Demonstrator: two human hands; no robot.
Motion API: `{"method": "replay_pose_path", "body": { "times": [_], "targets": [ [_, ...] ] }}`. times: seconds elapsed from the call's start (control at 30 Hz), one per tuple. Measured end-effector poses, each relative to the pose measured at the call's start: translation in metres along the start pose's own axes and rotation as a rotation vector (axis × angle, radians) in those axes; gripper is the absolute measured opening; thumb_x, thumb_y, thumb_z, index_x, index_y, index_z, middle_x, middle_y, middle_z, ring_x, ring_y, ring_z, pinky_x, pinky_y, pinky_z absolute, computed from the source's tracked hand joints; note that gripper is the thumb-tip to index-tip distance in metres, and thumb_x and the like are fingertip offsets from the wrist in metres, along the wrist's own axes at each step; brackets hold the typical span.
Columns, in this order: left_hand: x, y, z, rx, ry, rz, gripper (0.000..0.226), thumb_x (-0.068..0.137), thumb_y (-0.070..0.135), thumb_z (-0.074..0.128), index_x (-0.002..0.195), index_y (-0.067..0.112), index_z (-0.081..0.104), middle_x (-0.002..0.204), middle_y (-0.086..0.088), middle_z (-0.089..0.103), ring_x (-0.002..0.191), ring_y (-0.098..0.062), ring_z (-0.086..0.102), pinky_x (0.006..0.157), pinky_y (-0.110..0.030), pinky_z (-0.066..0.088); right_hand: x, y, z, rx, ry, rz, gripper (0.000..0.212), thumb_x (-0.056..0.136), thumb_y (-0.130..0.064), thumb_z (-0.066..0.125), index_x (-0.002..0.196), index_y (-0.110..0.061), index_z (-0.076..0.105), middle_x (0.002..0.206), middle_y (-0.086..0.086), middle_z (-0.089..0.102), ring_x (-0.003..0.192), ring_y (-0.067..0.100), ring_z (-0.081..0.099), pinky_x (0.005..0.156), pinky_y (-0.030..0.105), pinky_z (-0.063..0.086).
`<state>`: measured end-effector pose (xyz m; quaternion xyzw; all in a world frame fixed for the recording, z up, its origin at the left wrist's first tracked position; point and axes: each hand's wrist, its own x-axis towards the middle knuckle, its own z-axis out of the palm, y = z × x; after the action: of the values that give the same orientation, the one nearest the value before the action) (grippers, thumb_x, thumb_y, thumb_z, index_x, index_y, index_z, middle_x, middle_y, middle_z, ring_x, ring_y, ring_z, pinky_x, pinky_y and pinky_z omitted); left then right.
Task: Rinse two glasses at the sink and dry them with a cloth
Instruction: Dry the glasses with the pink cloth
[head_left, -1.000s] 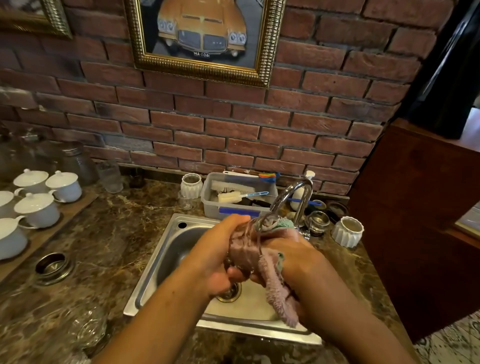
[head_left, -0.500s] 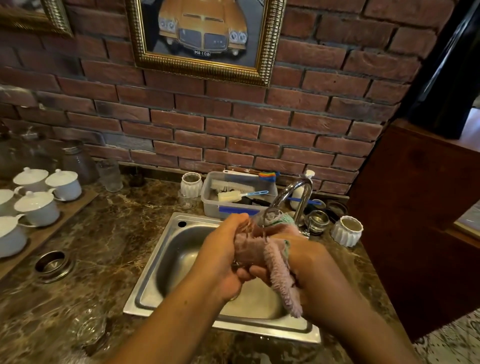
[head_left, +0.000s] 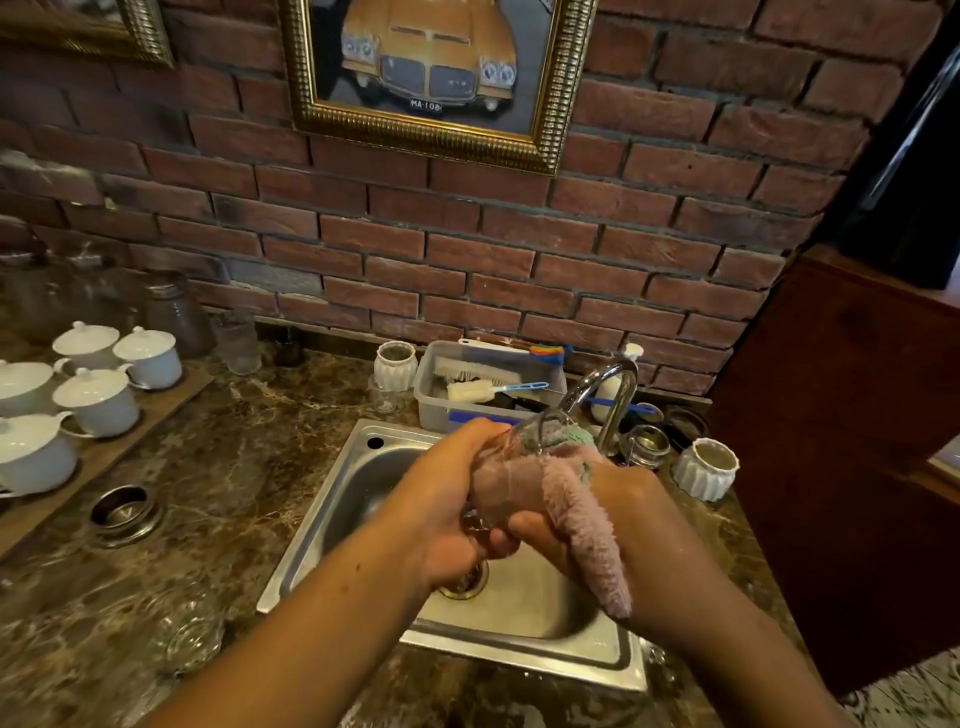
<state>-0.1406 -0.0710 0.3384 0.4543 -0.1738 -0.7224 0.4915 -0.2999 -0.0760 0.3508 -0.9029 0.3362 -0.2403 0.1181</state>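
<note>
One clear glass tumbler (head_left: 524, 439) slanted mouth-up toward the steel sink's (head_left: 519, 652) back edge; left hand (head_left: 447, 519) gripped it, right hand (head_left: 623, 499) clutched fluffy pink cloth (head_left: 587, 535).

My left hand (head_left: 447, 519) and right hand (head_left: 623, 509) meet above the sink (head_left: 524, 649), glass (head_left: 524, 441) and cloth (head_left: 587, 530) between them. Faucet (head_left: 618, 400) at far right rim. Brush tub (head_left: 441, 410) behind sink. Lidded cups (head_left: 98, 400) on board (head_left: 171, 400), far left. Second glass (head_left: 187, 631) on counter (head_left: 234, 467), near left.

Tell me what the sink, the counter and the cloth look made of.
Sink: steel by the look, brushed grey with soft reflections. Counter: polished stone, likely marble, brown with pale veins and a gloss. Cloth: fluffy pink terry or microfibre, judging by its fuzzy pile.
</note>
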Motion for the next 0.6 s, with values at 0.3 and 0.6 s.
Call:
{"method": "replay_pose_path", "body": {
  "times": [0.3,0.6],
  "targets": [
    [0.005,-0.032,-0.017,0.730,0.022,1.049,0.034,0.094,0.044,0.049,0.113,0.026,0.071,0.107,0.009,0.073,0.104,-0.009,0.067,0.088,-0.022,0.052,-0.008,-0.015,-0.002,0.806,0.243,0.344,0.016,0.094,-0.033,0.061,0.086,-0.025,0.073,0.085,0.011,0.073,0.080,0.028,0.071,0.069,0.038,0.061],
    [-0.005,-0.006,-0.045,0.584,-0.362,0.058,0.065,0.077,0.070,0.060,0.110,0.015,0.074,0.106,-0.016,0.075,0.099,-0.028,0.069,0.087,-0.043,0.056,-0.007,-0.014,0.010,0.671,-0.137,0.269,0.005,0.093,-0.027,0.064,0.097,-0.024,0.065,0.092,0.000,0.070,0.088,0.006,0.069,0.082,0.027,0.058]
  ]
}}
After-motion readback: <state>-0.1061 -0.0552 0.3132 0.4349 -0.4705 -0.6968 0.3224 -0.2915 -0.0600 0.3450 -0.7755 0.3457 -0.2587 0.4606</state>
